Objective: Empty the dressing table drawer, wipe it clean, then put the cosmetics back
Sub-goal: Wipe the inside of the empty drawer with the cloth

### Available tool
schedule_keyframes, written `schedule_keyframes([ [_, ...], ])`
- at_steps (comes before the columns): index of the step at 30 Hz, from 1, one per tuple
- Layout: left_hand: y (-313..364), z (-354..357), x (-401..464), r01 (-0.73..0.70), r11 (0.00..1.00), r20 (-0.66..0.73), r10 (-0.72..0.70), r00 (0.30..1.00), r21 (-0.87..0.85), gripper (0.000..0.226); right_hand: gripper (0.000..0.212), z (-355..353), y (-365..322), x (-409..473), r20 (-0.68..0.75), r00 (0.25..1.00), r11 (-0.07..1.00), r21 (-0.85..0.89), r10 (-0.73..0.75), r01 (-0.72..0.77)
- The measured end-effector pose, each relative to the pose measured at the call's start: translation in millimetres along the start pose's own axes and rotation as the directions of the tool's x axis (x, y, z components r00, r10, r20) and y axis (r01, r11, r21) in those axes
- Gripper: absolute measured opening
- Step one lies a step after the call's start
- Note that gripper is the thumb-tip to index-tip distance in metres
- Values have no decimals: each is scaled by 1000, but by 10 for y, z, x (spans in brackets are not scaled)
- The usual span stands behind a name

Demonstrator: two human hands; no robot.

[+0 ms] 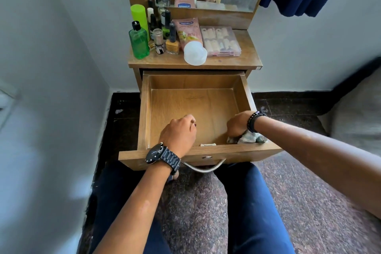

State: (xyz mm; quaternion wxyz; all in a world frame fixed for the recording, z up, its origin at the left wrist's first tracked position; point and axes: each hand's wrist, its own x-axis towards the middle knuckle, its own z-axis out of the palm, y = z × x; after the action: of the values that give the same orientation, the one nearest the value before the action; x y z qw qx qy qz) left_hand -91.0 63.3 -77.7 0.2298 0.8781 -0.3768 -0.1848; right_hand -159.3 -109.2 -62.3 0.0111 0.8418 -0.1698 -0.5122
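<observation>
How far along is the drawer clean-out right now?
Emptying looks done: the drawer holds no cosmetics, and the bottles, pink tube and clear nail box sit on the tabletop. Wiping is in hand: the right hand presses a cloth into the drawer's front right corner, while the left hand hangs curled over the front. Putting the cosmetics back is left.
</observation>
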Motion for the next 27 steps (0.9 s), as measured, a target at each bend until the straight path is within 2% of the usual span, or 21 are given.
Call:
schedule_keyframes([
  [5, -351, -175, -91, 35, 998, -201, -46, 979, -60, 25, 31, -90, 48, 12, 34, 999, 989, 148, -1, -4],
  [8, -545, -309, -138, 60, 983, -436, -132, 890, -174, 24, 19, -138, 3, 41, 66, 996, 950, 311, -60, 36],
  [10, -631, -377, -142, 76, 954, -521, -224, 823, -289, 22, 19, -202, -110, 75, 31, 994, 931, 355, -106, 88],
  [12, -667, -410, -139, 53, 911, -533, -286, 796, -410, 20, 13, -282, -310, 111, -7, 989, 922, 361, -148, 141],
  [15, -703, -428, -124, 10, 846, -508, -330, 795, -533, 17, 16, -404, -657, 277, -48, 960, 810, 527, -275, 258],
  [20, -690, -429, -109, 4, 820, -501, -353, 790, -572, 16, 8, -675, -1284, 434, -102, 903, 721, 569, -417, 397],
  [22, -699, -405, -74, 22, 815, -480, -362, 799, -578, 17, 12, -705, -1341, 483, -118, 891, 684, 599, -438, 416],
  [24, -703, -401, -73, 27, 803, -468, -374, 800, -596, 18, 17, -649, -1256, 478, -111, 876, 593, 696, -469, 405],
  [27, -708, -423, -80, 35, 786, -448, -387, 806, -617, 19, 20, -506, -1006, 388, -119, 847, 254, 924, -518, 285],
])
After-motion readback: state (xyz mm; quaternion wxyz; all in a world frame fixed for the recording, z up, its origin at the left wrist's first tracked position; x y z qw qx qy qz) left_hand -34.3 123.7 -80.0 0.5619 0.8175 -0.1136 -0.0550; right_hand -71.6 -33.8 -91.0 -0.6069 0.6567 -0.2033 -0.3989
